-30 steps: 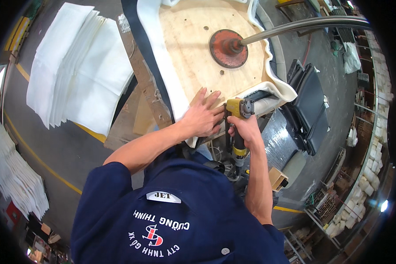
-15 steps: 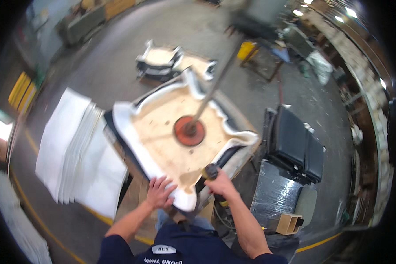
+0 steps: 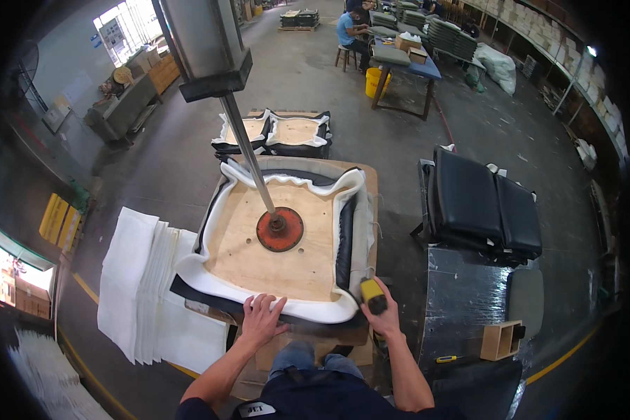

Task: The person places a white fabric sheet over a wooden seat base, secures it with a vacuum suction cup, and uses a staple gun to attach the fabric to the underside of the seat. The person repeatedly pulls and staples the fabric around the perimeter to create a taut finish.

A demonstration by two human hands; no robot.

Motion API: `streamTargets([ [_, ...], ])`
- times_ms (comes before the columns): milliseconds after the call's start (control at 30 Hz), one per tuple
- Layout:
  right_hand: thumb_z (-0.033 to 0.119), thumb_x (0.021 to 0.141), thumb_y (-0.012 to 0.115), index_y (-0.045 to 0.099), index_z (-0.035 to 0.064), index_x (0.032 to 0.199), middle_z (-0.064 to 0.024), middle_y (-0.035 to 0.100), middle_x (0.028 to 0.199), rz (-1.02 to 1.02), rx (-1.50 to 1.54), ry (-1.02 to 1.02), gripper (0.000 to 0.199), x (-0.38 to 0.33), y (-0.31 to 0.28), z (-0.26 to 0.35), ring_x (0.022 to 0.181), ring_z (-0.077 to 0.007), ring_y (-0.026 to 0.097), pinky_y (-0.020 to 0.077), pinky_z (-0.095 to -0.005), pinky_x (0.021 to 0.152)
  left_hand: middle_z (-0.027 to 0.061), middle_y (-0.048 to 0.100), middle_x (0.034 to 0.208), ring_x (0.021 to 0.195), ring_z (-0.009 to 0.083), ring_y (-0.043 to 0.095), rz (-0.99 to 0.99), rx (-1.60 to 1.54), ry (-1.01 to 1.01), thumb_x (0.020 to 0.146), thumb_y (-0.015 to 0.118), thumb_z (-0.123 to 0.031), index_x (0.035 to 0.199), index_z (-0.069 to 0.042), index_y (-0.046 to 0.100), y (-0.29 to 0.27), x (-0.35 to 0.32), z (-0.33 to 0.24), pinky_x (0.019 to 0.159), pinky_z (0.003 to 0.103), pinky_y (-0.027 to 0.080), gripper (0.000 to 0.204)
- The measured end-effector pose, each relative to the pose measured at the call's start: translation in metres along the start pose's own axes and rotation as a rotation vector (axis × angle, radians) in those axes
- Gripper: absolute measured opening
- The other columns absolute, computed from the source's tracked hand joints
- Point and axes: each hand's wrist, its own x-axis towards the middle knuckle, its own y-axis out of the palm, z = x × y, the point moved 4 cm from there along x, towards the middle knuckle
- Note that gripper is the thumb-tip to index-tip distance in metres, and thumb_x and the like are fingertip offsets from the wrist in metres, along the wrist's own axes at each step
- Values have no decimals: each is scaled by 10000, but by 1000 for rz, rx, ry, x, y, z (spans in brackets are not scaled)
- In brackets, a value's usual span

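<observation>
Two hands are at the near edge of the seat cushion (image 3: 287, 245), which lies upside down on a wooden bench (image 3: 368, 183) straight in front of me. My left hand (image 3: 261, 318) lies flat, fingers spread wide, pressing the white foam and dark cover where they wrap over the near rim of the plywood board (image 3: 287, 269). My right hand (image 3: 383, 316) is closed tightly round a yellow-and-black staple gun (image 3: 372, 295), its nose touching the cushion's near right corner.

Beyond both hands, at the middle of the board, an orange press disc (image 3: 281, 229) sits on the wood, with a steel rod (image 3: 248, 150) slanting up and away to a grey cylinder (image 3: 201, 42). Between my hands the rim runs clear and unbroken.

Left of the left hand, a stack of white foam sheets (image 3: 143, 287) lies close to the bench side, leaving little room there. Right of the gun hand, past a narrow strip of floor, stands a wrapped pallet (image 3: 469, 301) with black cushions (image 3: 483, 203) at its far end and a small wooden box (image 3: 501, 340) near me. Farther beyond the bench, two more upturned seats (image 3: 273, 133) rest on the floor; open concrete lies behind them, up to a blue table (image 3: 406, 59) where another person sits.
</observation>
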Motion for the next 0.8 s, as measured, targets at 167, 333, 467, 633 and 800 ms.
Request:
streamTargets([
  [167, -24, 769, 751, 489, 133, 1534, -125, 714, 1193, -79, -55, 82, 824, -32, -24, 10, 1072, -200, 681, 535, -352, 972, 62, 613, 1011, 993, 260, 638, 88, -205, 226, 835, 753, -270, 1094, -120, 630, 13, 49, 3, 850, 432, 484, 323],
  [333, 57, 803, 753, 467, 60, 1527, -164, 720, 1192, -215, -112, 92, 779, -60, -28, 23, 1098, -251, 709, 541, -359, 972, 125, 641, 941, 878, 333, 665, 208, -290, 260, 862, 734, -299, 987, -66, 596, 29, 85, -14, 742, 458, 527, 298],
  [467, 34, 808, 751, 475, 77, 1526, -190, 715, 1214, -212, -35, 284, 770, -81, -6, 42, 1089, -289, 719, 536, -361, 959, 138, 663, 792, 751, 351, 688, 307, -262, 263, 836, 765, -386, 944, -66, 594, 30, 118, -28, 686, 484, 530, 379],
  [633, 54, 798, 773, 491, 90, 1526, -201, 698, 1272, -114, 17, 242, 782, -89, 31, 46, 1136, -312, 709, 521, -348, 970, 86, 664, 788, 733, 300, 693, 329, -230, 458, 794, 797, -429, 891, -86, 610, 44, 131, -32, 652, 438, 513, 403],
  [800, 56, 692, 790, 464, 97, 1549, -201, 629, 1397, 68, 69, 331, 918, -80, 44, 43, 1285, -373, 617, 475, -389, 1077, 54, 635, 815, 752, 255, 665, 283, -242, 545, 745, 836, -380, 900, -108, 616, 37, 135, -25, 652, 405, 486, 382],
])
